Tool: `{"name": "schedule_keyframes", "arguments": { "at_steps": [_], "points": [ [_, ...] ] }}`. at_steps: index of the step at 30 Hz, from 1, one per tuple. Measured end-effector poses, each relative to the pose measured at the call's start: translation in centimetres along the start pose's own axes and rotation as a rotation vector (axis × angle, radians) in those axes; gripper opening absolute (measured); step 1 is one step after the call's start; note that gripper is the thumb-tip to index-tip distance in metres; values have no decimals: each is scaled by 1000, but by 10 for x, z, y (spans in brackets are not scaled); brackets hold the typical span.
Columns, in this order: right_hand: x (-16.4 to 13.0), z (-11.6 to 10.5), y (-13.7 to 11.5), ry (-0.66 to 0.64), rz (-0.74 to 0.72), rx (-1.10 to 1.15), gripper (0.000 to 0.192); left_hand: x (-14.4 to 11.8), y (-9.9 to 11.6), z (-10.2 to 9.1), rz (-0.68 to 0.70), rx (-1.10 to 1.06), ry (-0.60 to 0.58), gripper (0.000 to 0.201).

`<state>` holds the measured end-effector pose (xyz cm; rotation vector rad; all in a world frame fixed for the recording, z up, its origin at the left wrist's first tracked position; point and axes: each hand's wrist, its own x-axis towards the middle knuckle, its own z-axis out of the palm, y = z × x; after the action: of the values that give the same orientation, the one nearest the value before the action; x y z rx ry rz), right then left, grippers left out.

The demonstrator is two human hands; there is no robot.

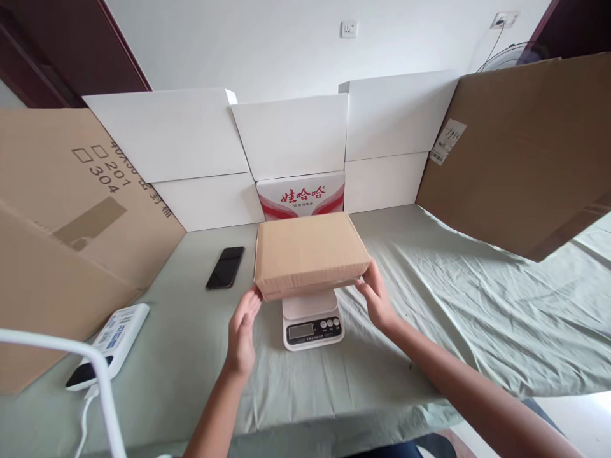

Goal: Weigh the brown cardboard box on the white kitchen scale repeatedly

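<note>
A: Nearest the lens, a white tube (102, 381) crossed the lower left corner; beyond it lay a white device (112, 340) on the green sheet (453, 305).

B: And the hands?

A: The left hand (242, 331) touched the brown box (309, 253) at its near left corner, fingers straight, no closed grip. The right hand (377, 296) cupped the near right corner, fingers loosely open against the side.

B: Where did the box sit?

A: On the small scale (312, 321), overhanging the platform; the display showed below its front edge.

B: Step in hand?

A: Seemingly weighing. Both hands would need to come clear for a true reading. A black phone (225, 267) lay to the left.
</note>
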<state>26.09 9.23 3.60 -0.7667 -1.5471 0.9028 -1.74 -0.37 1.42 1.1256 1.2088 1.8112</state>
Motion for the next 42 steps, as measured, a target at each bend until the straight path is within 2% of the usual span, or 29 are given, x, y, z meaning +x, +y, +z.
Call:
{"name": "schedule_keyframes", "arguments": {
  "at_steps": [4,7,10,12,15,22,28,31,39,42],
  "points": [
    [46,12,3,15,-93,23,52,57,6,23,44,-84,71,63],
    [76,26,28,17,-73,20,53,95,-12,34,-7,-84,108,63],
    [88,36,59,35,39,36,50,112,-39,35,-101,-70,167,64],
    [89,38,73,31,95,42,48,114,-53,31,-142,-65,172,62],
    [86,36,79,24,138,44,45,112,-63,25,-169,-67,160,57],
    [83,36,72,42,201,44,45,117,-64,21,-203,-65,149,52],
    [75,18,75,383,148,-24,26,129,-52,-14,-158,-126,198,60],
    [75,11,80,431,187,-15,20,130,-49,-23,-144,-157,207,66],
    [77,14,85,397,206,44,21,124,-48,-14,-160,-150,152,65],
    [77,14,83,343,221,64,21,122,-50,-8,-186,-145,135,65]
  ]
}}
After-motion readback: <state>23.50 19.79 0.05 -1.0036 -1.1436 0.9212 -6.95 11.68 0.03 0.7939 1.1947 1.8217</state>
